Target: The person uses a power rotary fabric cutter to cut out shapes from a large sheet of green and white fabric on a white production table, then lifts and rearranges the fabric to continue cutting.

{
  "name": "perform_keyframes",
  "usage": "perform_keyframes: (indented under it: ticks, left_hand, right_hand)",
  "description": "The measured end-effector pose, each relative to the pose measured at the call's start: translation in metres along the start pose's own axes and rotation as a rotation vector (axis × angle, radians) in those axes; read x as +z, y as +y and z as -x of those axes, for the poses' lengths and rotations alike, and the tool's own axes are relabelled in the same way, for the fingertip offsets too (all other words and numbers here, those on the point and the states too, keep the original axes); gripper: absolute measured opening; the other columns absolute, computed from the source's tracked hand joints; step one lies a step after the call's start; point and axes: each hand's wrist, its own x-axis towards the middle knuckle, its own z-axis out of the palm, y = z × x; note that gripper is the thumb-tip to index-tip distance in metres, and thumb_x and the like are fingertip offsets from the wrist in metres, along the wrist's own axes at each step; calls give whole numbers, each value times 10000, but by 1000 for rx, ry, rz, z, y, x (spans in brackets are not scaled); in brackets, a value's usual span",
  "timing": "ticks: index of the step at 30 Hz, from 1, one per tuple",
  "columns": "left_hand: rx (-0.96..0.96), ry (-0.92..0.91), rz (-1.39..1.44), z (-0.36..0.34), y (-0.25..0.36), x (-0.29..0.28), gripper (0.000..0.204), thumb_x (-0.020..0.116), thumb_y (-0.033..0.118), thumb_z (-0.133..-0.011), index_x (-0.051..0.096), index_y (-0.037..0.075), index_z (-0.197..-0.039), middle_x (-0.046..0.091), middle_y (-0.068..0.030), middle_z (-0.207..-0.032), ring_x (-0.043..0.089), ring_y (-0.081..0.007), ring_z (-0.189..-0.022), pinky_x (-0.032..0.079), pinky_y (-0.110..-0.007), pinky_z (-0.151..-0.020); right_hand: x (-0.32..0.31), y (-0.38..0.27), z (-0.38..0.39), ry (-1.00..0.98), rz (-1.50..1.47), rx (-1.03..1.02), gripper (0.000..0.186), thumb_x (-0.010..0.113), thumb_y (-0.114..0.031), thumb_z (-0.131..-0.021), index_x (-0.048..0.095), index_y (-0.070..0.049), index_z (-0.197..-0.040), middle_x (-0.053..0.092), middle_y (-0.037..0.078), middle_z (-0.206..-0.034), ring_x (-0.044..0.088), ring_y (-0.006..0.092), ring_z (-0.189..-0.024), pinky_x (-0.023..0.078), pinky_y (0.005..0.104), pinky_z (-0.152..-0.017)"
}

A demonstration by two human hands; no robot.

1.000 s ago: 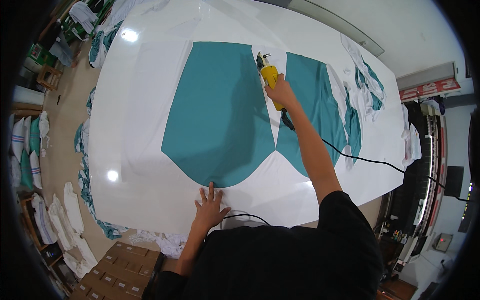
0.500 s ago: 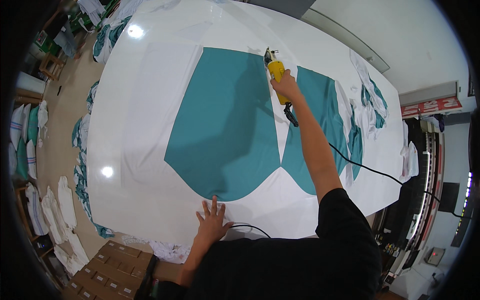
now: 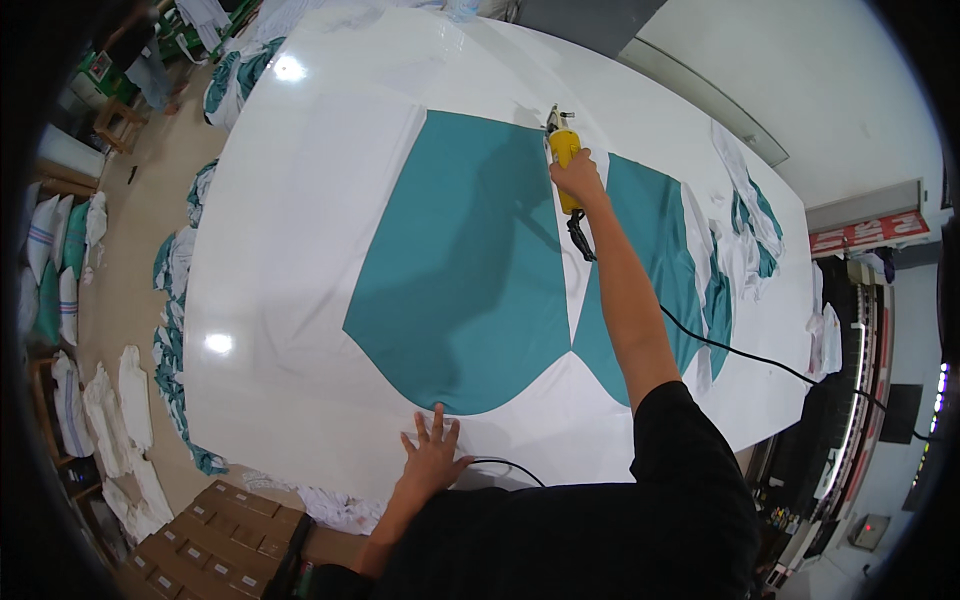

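Note:
My right hand (image 3: 580,178) is wrapped around the yellow body of a handheld electric fabric cutter (image 3: 566,148). Its metal head sits at the far right corner of a large teal fabric panel (image 3: 470,260), by the white strip between this panel and a second teal panel (image 3: 645,230). A black cord trails from the cutter's rear. My left hand (image 3: 432,458) lies with fingers spread on the white fabric near me, a fingertip touching the teal panel's curved near edge. White fabric (image 3: 290,240) extends to the left of the panel.
Crumpled white and teal scraps (image 3: 755,220) lie on the white table (image 3: 225,400) at the right. More scraps (image 3: 170,350) hang along its left edge. The black power cord (image 3: 740,352) runs off right. Brown cartons (image 3: 220,540) stand at the lower left.
The whole view has shifted slightly, so everything appears lower and a little to the right. The cutter and both hands keep nearly the same places on the fabric.

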Motion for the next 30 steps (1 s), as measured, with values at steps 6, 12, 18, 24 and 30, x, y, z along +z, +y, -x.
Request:
perform_keyframes:
  ticks: [6,12,18,24,30]
  left_hand:
    - [-128,4,34,23,-19,-2,825,605,586,-942,390,72,-1552,164,-178,-1698,195,-509,-1521,187,-839,-1071]
    - [-663,54,62,84,-125,-38,798,641,632,-898,534,30,-1412,546,-202,-1474,398,-501,-1428,204,-805,-1096]
    - [-629,877,24,-45,-124,-142,710,556,592,-958,564,-1,-1349,705,-236,-1167,686,-400,-1082,535,-531,-918]
    - [-604,768,82,-227,-32,-241,1161,570,830,-799,192,124,-1640,86,-248,-1692,47,-502,-1542,98,-779,-1135]
    - [601,191,-672,-292,92,-156,1322,700,862,-642,200,152,-1639,97,-235,-1692,15,-499,-1547,26,-697,-1198]
  right_hand:
    - [10,17,-27,159,-64,43,816,704,-441,-826,391,134,-1313,643,360,-1195,658,487,-1114,553,505,-936]
    - [12,144,85,435,-311,-7,626,715,-413,-897,494,68,-1230,677,323,-1085,664,496,-1036,535,507,-851]
    - [-32,268,262,469,-557,129,563,705,-319,-949,509,85,-1289,657,228,-1125,652,339,-992,519,415,-871]
    - [-102,316,432,429,-757,380,427,653,-286,-973,529,27,-1236,617,127,-1100,590,188,-928,511,345,-806]
    - [-130,356,537,526,-816,469,357,621,-234,-988,525,17,-1222,639,121,-1027,614,185,-884,523,325,-778]
